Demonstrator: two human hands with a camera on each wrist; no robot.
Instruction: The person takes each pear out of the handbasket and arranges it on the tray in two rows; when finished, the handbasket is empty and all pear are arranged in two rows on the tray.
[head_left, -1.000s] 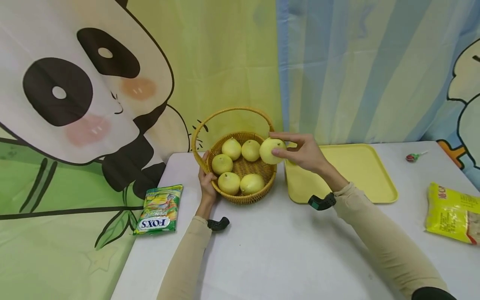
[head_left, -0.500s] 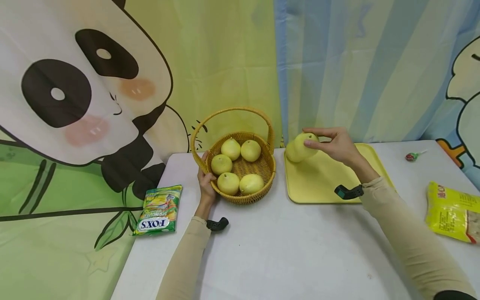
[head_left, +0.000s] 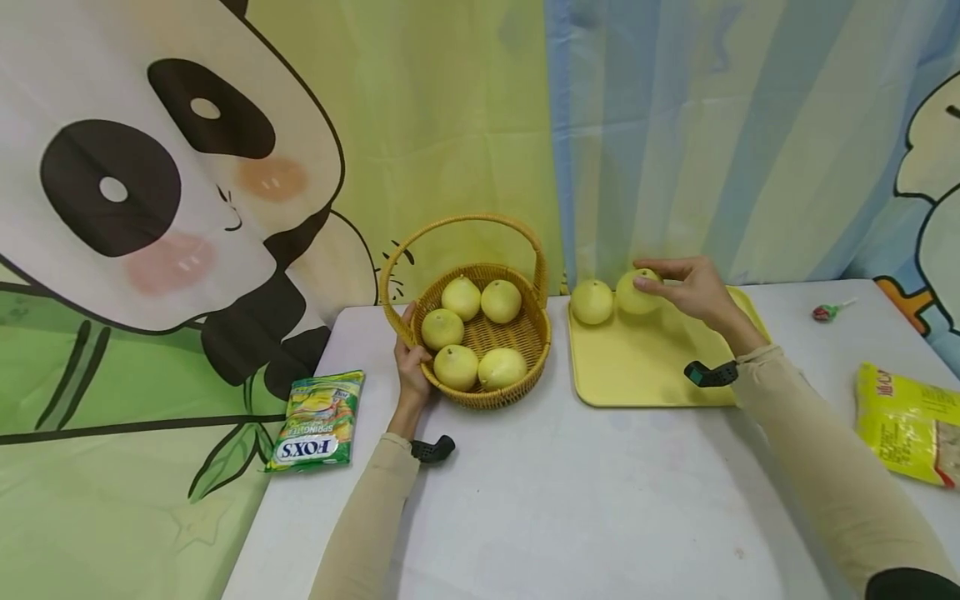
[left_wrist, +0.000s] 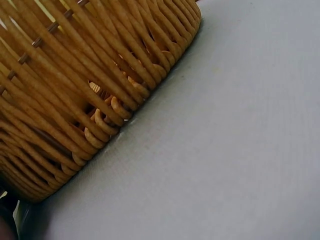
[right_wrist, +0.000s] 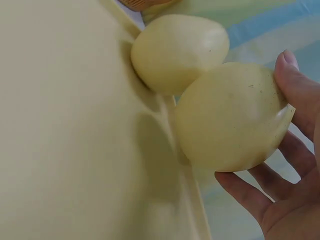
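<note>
My right hand (head_left: 693, 290) pinches a pale yellow round fruit (head_left: 638, 292) between thumb and fingers at the back of the yellow tray (head_left: 660, 367). Beside it, on the tray's back left corner, sits a matching fruit (head_left: 592, 302); in the right wrist view the held fruit (right_wrist: 230, 120) overlaps this other one (right_wrist: 180, 52). At the left, my left hand (head_left: 412, 367) grips the side of a wicker basket (head_left: 495, 400) below its arched handle. Several more of these fruits (head_left: 502, 368) lie inside. The left wrist view shows the basket's woven wall (left_wrist: 100, 75) standing on the white tabletop.
A green FOX'S candy bag (head_left: 318, 419) lies left of the basket. To the right are a lollipop (head_left: 825, 313) and a yellow food packet (head_left: 907, 425). Printed curtains (head_left: 465, 125) hang right behind the white table (head_left: 555, 500).
My right hand has carried the fruit from the basket's right side rightward to the tray's back edge, beside the fruit there. My left hand keeps its grip on the basket.
</note>
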